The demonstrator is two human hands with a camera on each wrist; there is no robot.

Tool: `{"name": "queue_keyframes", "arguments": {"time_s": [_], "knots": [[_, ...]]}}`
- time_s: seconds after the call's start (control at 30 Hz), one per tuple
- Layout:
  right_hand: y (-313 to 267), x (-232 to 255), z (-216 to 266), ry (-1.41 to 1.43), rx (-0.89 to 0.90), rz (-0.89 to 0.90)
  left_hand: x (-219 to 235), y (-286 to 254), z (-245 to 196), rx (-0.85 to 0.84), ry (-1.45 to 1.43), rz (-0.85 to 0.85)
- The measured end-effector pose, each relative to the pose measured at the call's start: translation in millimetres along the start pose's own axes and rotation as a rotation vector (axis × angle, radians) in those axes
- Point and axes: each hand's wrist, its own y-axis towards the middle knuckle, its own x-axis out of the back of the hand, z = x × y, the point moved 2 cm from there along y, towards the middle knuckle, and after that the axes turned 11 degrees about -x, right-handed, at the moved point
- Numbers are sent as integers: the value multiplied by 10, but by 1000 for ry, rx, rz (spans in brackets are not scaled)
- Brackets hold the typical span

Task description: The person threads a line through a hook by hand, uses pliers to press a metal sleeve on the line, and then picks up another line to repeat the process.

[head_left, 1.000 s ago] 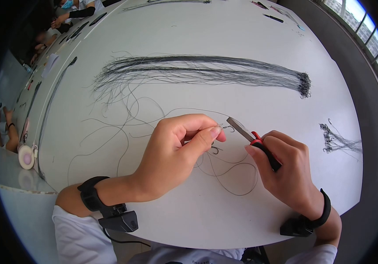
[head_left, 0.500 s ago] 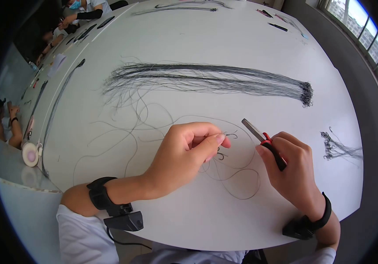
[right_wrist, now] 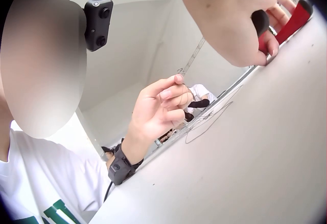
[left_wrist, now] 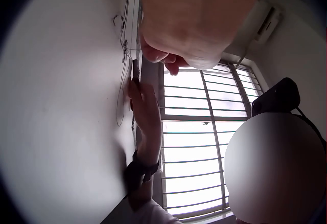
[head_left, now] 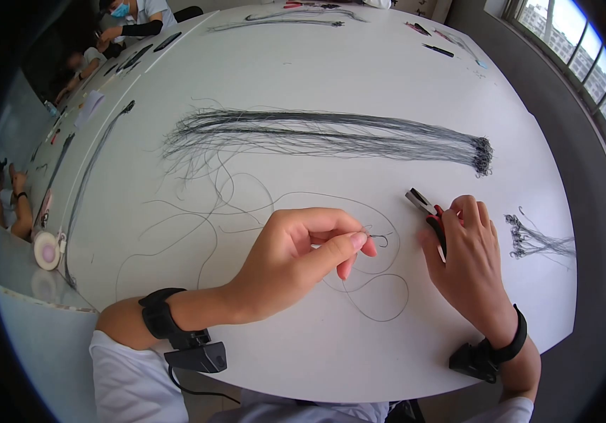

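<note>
In the head view my left hand (head_left: 292,257) pinches a small dark fishing hook (head_left: 385,241) between thumb and forefinger, its bend sticking out past the fingertips. Thin fishing line (head_left: 388,319) hangs below in a loose loop on the table. My right hand (head_left: 469,264) holds red-and-black pliers (head_left: 423,202) low at the tabletop, jaws pointing away to the left. The right wrist view shows the red handle (right_wrist: 295,22) with its black end, the handles spread and fingers round them. There the left hand (right_wrist: 158,104) is raised above the table.
A long bundle of dark lines (head_left: 317,130) with hooks clustered at its right end lies across the white table (head_left: 303,77). More hooked lines (head_left: 522,236) lie at the right. A black tool (head_left: 438,51) is far off. Other people work at a table on the left.
The right hand has turned palm down and lowered the pliers to the tabletop, spreading its fingers over the handles. The left hand has shifted slightly toward me, keeping its pinch on the hook.
</note>
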Motion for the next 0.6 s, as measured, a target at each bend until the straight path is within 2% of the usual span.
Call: {"name": "queue_keyframes", "arguments": {"time_s": [0.13,0.2,0.23,0.33,0.37,0.43,0.6], "knots": [[1,85,19,-52,41,-114,-11,-12,-7,-23,14,29],[56,156,89,275,99,-209,-21,-21,-4,-22,23,29],[71,168,128,474,156,-169,-26,-26,-2,-22,32,29],[-9,141,221,1053,31,382,-41,-39,4,-61,91,83],[-28,131,230,1054,28,383,-38,-38,0,-58,90,84],[-60,91,252,1194,-3,567,-40,-40,-18,-30,194,163],[-81,96,231,1203,-71,618,-87,-48,-35,-51,278,198]]}}
